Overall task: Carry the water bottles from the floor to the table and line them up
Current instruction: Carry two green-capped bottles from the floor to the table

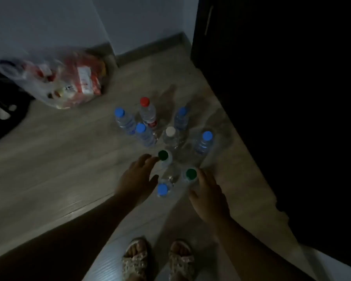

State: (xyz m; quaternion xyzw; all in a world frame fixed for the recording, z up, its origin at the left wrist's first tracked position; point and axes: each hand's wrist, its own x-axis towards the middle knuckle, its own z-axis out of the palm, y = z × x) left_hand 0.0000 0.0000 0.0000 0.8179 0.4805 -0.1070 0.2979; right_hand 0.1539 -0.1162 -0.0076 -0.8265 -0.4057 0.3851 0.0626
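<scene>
Found the water bottles (171, 138) standing upright in a loose cluster on the wooden floor (59, 159), with caps in blue, red, white and green. Saw the left hand (138, 177) held out, fingers straight and apart, tips just beside the farther green-capped bottle (163, 155). Saw the right hand (208, 191) against the nearer green-capped bottle (191, 173); could not tell in the dim blur whether those fingers gripped it. Noted a filled plastic bag (69, 80) by the wall.
</scene>
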